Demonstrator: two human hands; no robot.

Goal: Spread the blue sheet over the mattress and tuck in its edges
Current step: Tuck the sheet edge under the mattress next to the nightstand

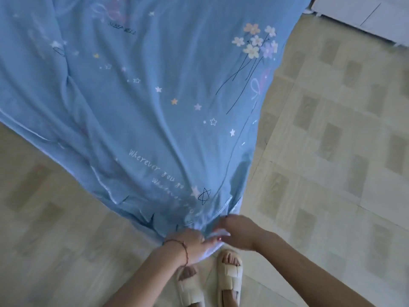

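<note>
The blue sheet (143, 96), printed with stars, flowers and white script, covers the mattress and fills the upper left of the view. Its near corner is gathered into a bunch right in front of me. My left hand (191, 242), with a thin bracelet at the wrist, grips the bunched fabric from the left. My right hand (238, 231) holds the same bunch from the right, fingers curled into the cloth. The mattress itself is hidden under the sheet.
Pale tiled floor (332, 151) lies on both sides of the bed corner. My feet in cream sandals (229, 275) stand just below the hands. A white piece of furniture (376, 16) shows at the top right.
</note>
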